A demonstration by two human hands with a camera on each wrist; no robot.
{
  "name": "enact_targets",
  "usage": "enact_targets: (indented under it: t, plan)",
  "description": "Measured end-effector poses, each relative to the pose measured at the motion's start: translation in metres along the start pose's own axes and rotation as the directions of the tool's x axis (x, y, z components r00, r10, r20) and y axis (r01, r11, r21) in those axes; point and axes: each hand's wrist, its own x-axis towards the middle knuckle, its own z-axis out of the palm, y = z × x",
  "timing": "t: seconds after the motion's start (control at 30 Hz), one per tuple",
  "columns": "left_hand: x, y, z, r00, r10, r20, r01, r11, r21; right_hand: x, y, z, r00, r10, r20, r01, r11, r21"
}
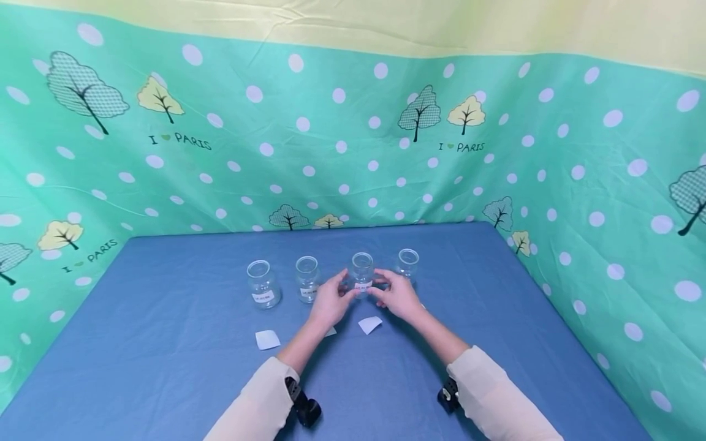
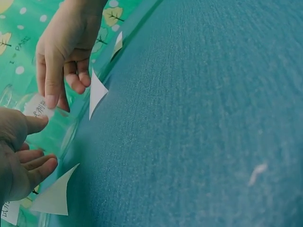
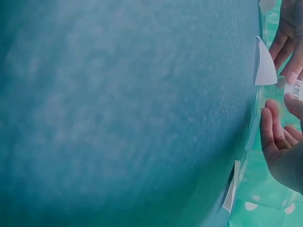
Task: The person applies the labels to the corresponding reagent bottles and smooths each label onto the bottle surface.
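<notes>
Four clear glass jars stand in a row in the head view, and both hands are at the third glass jar (image 1: 362,262) from the left. A white label (image 1: 363,286) with dark characters lies on its front. My left hand (image 1: 330,302) holds the jar's left side, its thumb at the label's edge. From the other side my right hand (image 1: 401,298) holds the jar, thumb on the label's right end. In the left wrist view, the right thumb touches the label (image 2: 37,107). Parts of the jar are hidden behind the fingers.
Two labelled jars, the leftmost jar (image 1: 263,283) and its neighbour jar (image 1: 307,275), stand left; another jar (image 1: 407,262) stands behind the right hand. White paper pieces lie in front, including a left paper (image 1: 267,340) and a middle paper (image 1: 370,324). A patterned curtain (image 1: 342,122) borders the blue table (image 1: 165,367).
</notes>
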Motion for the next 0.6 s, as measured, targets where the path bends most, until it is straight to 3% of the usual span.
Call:
enact_targets:
  t: [0.6]
  plan:
    - [-0.0001,0.0006,-0.0038,0.999,-0.035,0.034,0.037,0.998,-0.045,-0.0038,0.0002,-0.0047,1.000,0.004,-0.023,-0.003,0.999,0.045]
